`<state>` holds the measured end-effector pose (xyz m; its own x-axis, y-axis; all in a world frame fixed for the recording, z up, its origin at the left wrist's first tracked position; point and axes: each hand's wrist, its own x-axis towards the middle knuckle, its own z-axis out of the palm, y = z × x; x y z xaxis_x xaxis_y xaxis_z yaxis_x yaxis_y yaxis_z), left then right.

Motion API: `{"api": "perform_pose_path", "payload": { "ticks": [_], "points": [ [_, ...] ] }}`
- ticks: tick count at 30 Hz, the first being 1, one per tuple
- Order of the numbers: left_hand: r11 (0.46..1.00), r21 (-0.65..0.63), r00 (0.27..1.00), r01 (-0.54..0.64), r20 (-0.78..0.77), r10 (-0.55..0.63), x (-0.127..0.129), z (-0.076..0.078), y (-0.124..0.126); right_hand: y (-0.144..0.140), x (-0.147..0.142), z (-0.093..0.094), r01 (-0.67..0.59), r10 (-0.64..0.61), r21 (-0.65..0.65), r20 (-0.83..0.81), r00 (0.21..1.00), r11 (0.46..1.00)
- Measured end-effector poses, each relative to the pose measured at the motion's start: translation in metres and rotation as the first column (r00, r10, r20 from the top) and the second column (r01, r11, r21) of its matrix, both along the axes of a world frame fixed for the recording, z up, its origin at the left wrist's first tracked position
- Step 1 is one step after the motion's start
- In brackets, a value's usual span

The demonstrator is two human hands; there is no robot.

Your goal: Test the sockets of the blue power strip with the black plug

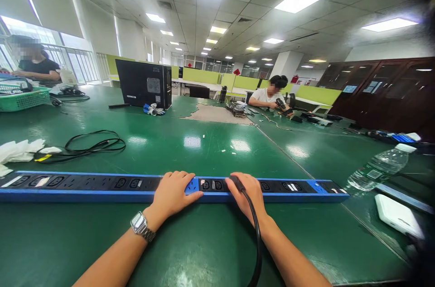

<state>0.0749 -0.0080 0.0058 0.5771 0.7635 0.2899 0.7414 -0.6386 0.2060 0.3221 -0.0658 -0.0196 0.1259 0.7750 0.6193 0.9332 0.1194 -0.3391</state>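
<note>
A long blue-and-black power strip (146, 195) lies across the green table, with rows of black sockets along its top. My left hand (175, 192), with a metal-band watch on the wrist, is wrapped over its middle, the thumb along the near edge. To the right of it, my right hand (246, 192) grips a black plug (237, 183) against the strip's top. From the plug a thick black cable (257, 232) curves down towards me and leaves the view. Whether the plug sits in a socket is hidden by my fingers.
Coiled black cable (97, 144) and white tissues (22, 151) lie at the left. A tilted water bottle (382, 167) and a white box (397, 214) are at the right. Farther back stand a computer case (144, 83) and a green basket (25, 99). Two people sit across the table.
</note>
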Motion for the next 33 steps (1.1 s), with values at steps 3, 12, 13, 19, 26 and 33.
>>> {"api": "perform_pose_path", "payload": {
  "ticks": [3, 12, 13, 19, 26, 33],
  "points": [
    [1.0, -0.004, 1.0, -0.003, 0.003, 0.003, 0.0, 0.0, 0.0, 0.0, 0.001, 0.0, -0.01, 0.01, -0.021, 0.018, 1.0, 1.0],
    [1.0, 0.002, 1.0, -0.014, -0.019, 0.014, 0.0, 0.0, -0.001, -0.002, -0.003, 0.0, -0.041, 0.043, -0.014, 0.144, 0.989, 0.999],
    [1.0, 0.001, 1.0, -0.013, -0.02, 0.013, 0.0, 0.0, -0.001, -0.003, -0.004, 0.0, -0.047, 0.049, -0.018, 0.151, 0.987, 0.999],
    [1.0, -0.004, 1.0, 0.0, -0.019, 0.0, 0.001, 0.003, -0.002, -0.005, -0.01, 0.0, -0.003, 0.008, -0.032, 0.135, 0.991, 0.999],
    [1.0, 0.007, 1.0, 0.007, -0.005, -0.007, 0.0, 0.001, -0.001, -0.006, -0.007, -0.001, 0.052, -0.051, 0.001, 0.115, 0.992, 0.999],
    [1.0, 0.002, 1.0, 0.008, -0.002, -0.008, -0.001, 0.001, -0.001, -0.003, -0.002, -0.005, 0.027, -0.027, 0.002, -0.015, 1.0, 1.0]
  ]
}}
